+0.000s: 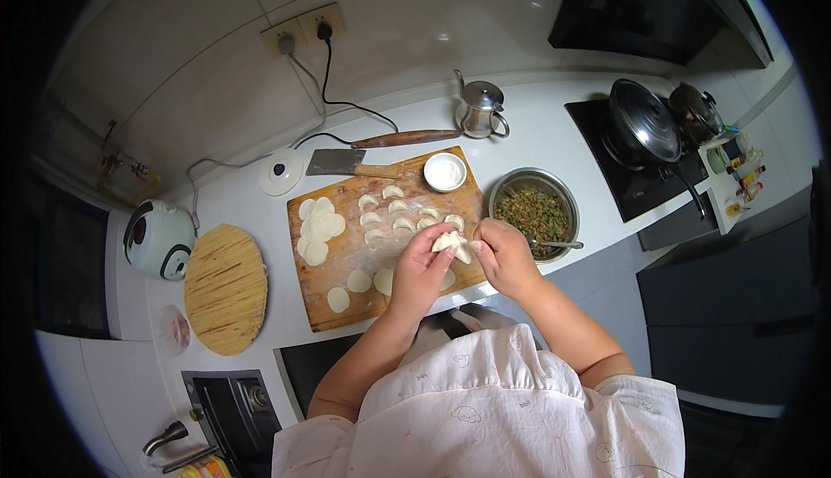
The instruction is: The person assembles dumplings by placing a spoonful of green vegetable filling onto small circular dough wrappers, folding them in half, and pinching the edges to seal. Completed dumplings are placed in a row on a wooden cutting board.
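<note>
My left hand (419, 267) holds a partly folded dumpling (452, 246) between thumb and fingers, over the front right of a wooden cutting board (389, 303). Beside the dumpling's right edge is my right hand (508, 256), its thumb and forefinger drawn together; whether they pinch the dough is unclear. Folded dumplings (397, 206) lie in rows on the floured board behind my hands. Several round wrappers (359, 281) are spread along the near side, one partly hidden by my hands. A pile of wrappers (321, 225) sits at the left. A metal bowl (571, 202) holds chopped filling (529, 212) and a spoon (561, 244).
A white bowl of flour (445, 172) and a cleaver (337, 162) rest on the board's far part. Behind lie a rolling pin (406, 138) and a metal kettle (480, 109). Left are a round straw mat (226, 290) and a rice cooker (158, 241); a lidded wok (644, 124) stands right.
</note>
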{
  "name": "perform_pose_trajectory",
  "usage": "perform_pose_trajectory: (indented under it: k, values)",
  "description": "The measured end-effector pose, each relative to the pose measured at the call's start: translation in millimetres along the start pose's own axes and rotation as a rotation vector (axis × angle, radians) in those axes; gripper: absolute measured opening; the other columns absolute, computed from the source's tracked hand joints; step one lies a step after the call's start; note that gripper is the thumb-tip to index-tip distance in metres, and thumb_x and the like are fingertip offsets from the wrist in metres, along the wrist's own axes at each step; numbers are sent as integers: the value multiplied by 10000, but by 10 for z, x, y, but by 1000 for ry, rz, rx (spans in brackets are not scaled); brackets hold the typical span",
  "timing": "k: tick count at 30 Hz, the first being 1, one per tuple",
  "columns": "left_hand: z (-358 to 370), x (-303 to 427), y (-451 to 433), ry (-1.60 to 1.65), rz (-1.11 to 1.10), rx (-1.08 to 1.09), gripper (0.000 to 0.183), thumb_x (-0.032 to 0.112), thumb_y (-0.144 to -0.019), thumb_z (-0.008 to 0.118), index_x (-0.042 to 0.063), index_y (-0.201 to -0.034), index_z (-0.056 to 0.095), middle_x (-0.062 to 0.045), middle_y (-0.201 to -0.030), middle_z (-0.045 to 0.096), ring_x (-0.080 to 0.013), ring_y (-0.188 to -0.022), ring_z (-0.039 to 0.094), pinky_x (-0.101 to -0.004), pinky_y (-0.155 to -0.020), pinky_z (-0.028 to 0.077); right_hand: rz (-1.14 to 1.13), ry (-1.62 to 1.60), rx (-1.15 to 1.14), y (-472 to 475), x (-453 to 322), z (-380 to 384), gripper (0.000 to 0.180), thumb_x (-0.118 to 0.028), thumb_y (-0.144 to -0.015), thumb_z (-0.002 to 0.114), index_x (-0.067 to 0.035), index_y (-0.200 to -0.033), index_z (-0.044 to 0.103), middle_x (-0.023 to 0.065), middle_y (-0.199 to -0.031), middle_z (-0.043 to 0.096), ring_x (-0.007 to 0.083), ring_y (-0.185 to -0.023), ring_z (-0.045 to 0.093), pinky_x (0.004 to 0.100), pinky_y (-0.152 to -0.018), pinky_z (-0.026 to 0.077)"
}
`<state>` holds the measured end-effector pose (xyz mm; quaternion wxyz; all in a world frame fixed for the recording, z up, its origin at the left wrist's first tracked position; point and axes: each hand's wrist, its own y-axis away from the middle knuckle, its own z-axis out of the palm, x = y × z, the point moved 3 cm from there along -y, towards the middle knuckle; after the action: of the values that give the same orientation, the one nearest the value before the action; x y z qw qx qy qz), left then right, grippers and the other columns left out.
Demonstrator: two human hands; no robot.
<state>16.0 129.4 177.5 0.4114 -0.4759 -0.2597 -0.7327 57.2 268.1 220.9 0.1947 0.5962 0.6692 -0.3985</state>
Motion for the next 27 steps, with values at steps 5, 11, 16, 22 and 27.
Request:
perform_pose_trajectory:
  k: [5, 11, 16, 22, 27]
  values:
    - [38, 68, 10, 61, -25, 58, 327, -5, -879, 531, -6, -1204, 491, -63, -1095, 559, -110, -1006, 530, -238, -883, 422, -92, -11, 21, 29, -28, 102, 111, -70, -833, 514, 0, -754, 479, 161, -701, 484, 347, -660, 492, 402, -601, 401]
    - [-22, -30, 44, 9, -25, 3, 261, 11, -882, 533, 4, -1143, 523, -55, -1074, 567, -102, -982, 538, -227, -853, 432, -83, 12, 13, 33, -2, 115, 112, -101, -828, 546, -17, -766, 506, 154, -714, 522, 356, -682, 520, 422, -606, 418]
    - [-31, -48, 35, 103, -31, 75, 241, 20, -891, 519, 13, -1132, 528, -71, -1058, 579, -122, -962, 556, -253, -854, 449, -51, -14, -37, 71, -3, 96, 116, -120, -822, 569, -25, -777, 522, 152, -714, 536, 367, -680, 529, 437, -606, 423]
    - [-29, -68, 68, 273, -59, 104, 260, 142, -960, 421, -21, -1144, 505, -113, -1103, 553, -178, -1034, 541, -320, -912, 438, -26, -48, -35, 126, 49, 289, 130, -126, -827, 569, -21, -770, 516, 157, -714, 533, 366, -682, 529, 435, -612, 423]
    - [-315, -338, 107, 545, -176, 240, 355, 250, -976, 383, -16, -1196, 468, -126, -1139, 527, -223, -1065, 526, -356, -942, 417, 190, -49, -167, 153, 199, 472, 110, -108, -815, 579, -12, -819, 525, 152, -769, 532, 337, -727, 534, 411, -648, 433]
